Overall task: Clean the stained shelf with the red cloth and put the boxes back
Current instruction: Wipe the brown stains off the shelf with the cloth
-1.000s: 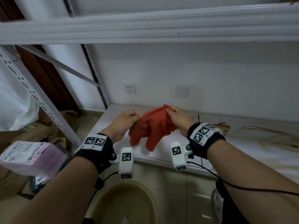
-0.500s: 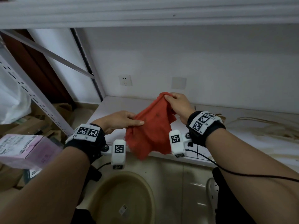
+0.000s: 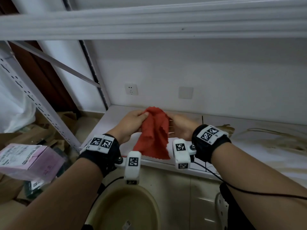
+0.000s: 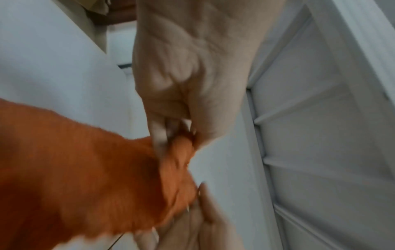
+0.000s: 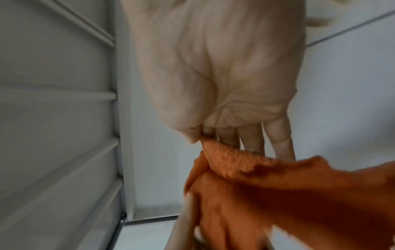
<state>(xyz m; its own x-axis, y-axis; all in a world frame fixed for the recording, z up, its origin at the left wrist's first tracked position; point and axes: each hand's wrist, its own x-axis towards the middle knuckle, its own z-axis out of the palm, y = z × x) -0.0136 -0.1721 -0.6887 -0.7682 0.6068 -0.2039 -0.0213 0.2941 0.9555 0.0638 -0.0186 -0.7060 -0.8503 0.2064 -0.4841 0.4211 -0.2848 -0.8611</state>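
While both hands (image 3: 132, 123) (image 3: 178, 127) pinch its top edge above the white shelf (image 3: 249, 146), the limp red terry cloth (image 3: 153, 135) drapes; soft and light, best bunched into a pad.

Dim, even indoor light; head view bending at edges w/ wide-angle distortion; both wrist views smearing w/ motion blur.

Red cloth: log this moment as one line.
red cloth held up | left hand pinches | right hand pinches | shelf stains unwiped
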